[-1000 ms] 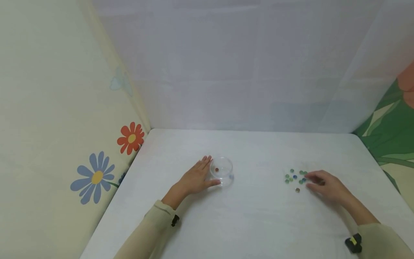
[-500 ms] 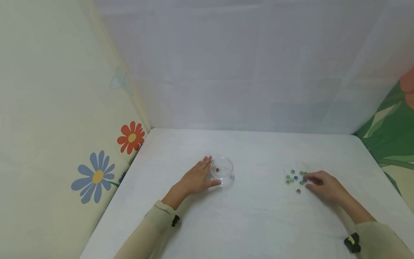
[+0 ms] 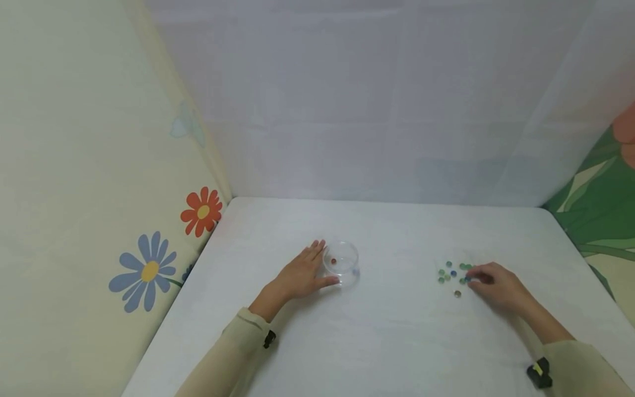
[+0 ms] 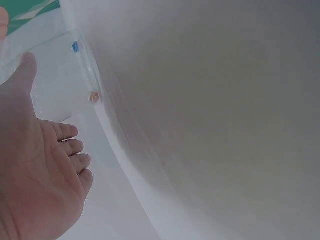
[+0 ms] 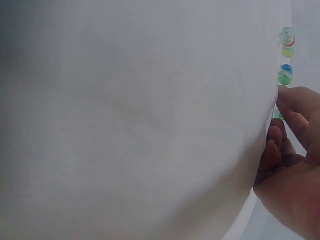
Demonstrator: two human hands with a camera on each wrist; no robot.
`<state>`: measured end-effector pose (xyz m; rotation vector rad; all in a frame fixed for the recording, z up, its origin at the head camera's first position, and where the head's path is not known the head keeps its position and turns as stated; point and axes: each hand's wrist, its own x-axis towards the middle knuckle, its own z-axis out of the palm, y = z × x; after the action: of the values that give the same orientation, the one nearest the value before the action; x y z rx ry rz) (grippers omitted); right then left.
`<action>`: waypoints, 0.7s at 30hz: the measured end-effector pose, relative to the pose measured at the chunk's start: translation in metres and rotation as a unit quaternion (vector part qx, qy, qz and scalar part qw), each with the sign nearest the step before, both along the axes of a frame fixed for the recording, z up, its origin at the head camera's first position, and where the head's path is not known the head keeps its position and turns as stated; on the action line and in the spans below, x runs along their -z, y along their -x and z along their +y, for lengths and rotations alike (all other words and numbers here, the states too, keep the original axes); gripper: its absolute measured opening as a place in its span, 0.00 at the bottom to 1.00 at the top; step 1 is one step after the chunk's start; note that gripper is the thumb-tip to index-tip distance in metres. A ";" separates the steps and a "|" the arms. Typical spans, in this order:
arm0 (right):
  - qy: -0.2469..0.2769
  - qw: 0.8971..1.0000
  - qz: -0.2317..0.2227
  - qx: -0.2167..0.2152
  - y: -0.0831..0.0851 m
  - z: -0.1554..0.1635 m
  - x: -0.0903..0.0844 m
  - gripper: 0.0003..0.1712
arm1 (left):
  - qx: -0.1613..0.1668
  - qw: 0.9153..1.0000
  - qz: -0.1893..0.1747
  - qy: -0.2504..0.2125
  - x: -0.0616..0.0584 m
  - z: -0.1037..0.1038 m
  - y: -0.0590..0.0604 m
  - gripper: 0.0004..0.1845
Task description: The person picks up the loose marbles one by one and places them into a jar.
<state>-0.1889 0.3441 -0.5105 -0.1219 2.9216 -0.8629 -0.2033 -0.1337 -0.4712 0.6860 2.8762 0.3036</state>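
A clear round container (image 3: 342, 256) stands left of centre on the white table, with an orange-brown marble (image 4: 94, 97) and a blue marble (image 4: 75, 47) inside. Against its left side rests my left hand (image 3: 297, 275), fingers extended and thumb spread along the near side. On the right, my right hand (image 3: 501, 286) brings thumb and index finger together on a blue marble (image 3: 468, 279) at the edge of a loose group. Its fingertips partly hide that marble. Several green marbles (image 3: 441, 280) and another blue marble lie just left of these fingers.
A brownish marble (image 3: 457, 294) lies slightly nearer than the group. White sheeting (image 3: 372, 110) rises behind the table (image 3: 397, 331). Flower-printed cloth (image 3: 149, 270) hangs along the left, and green leaf-printed cloth (image 3: 600, 204) along the right.
My right thumb and index finger have drawn closer together at the blue marble, and the hand has shifted slightly left. My left hand stays at the container.
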 end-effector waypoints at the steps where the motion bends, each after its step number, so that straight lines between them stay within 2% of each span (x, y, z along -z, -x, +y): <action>1: -0.001 1.000 0.001 0.001 0.000 0.000 0.000 0.15 | 0.000 1.000 0.001 0.000 0.000 0.000 0.000 0.54; 14: 0.017 1.000 -0.004 0.004 -0.009 -0.001 -0.010 0.17 | -0.002 1.000 0.003 0.011 0.003 0.000 -0.001 0.54; 21: 0.033 0.999 0.021 -0.004 -0.009 -0.008 -0.021 0.16 | 0.001 1.000 0.006 0.011 0.005 -0.002 0.001 0.54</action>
<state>-0.1795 0.3359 -0.4896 -0.1582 2.9294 -0.9662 -0.2045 -0.1353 -0.4765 0.6895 2.8854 0.2682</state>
